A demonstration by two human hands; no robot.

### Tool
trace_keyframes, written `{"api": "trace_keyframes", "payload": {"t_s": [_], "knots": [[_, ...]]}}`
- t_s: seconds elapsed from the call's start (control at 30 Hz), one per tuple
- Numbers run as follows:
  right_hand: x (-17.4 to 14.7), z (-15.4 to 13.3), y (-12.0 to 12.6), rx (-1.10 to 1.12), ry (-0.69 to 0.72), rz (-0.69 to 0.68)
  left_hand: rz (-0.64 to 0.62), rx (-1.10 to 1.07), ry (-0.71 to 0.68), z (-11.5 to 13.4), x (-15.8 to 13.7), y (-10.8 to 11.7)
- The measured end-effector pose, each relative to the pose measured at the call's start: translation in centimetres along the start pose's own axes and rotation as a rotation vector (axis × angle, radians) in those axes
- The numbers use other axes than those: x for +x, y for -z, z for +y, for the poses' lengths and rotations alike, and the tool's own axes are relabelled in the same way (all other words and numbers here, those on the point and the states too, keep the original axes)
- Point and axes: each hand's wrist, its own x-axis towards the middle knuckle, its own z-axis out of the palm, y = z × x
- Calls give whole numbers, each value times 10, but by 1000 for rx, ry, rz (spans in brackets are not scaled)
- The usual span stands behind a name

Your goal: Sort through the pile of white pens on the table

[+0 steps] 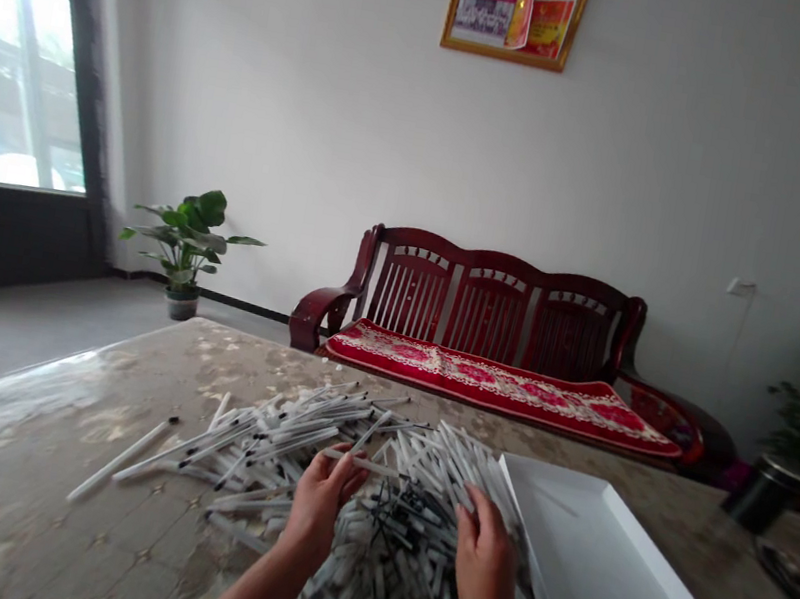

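Observation:
My left hand point(320, 505) is closed in a pinch on a slim white pen tube point(374, 466), which points to the right, over a heap. To its right, my right hand point(490, 557) hovers at or touches the edge of the heap, fingers loosely curled and slightly apart, with nothing plainly held. Between the hands lies a pile of short pale caps and thin black-tipped parts point(399, 542). White pen tubes with black ends point(272, 436) are heaped on the left. More white tubes point(451, 455) lie bundled behind my right hand.
A shallow white tray point(629, 579) stands at the right on the patterned tablecloth point(126, 540). One loose pen tube point(120, 460) lies at the left. Across the table is a wooden bench point(490, 304) with a red cover. A dark pot point(768, 495) and cable point(791, 584) are at the far right.

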Motion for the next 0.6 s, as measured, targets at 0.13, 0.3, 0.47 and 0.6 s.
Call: {"api": "trace_keyframes", "payload": {"t_s": [0.13, 0.3, 0.47, 0.6], "knots": [[1, 7, 2, -83, -27, 1, -97, -52, 84, -6, -1, -3], [2, 0, 12, -158, 0, -3, -270, 74, 39, -16, 7, 6], [15, -4, 29, -305, -50, -59, -290, 437, -159, -25, 26, 19], [33, -16, 57, -587, -197, -356, -286, 861, -366, -24, 35, 24]]}}
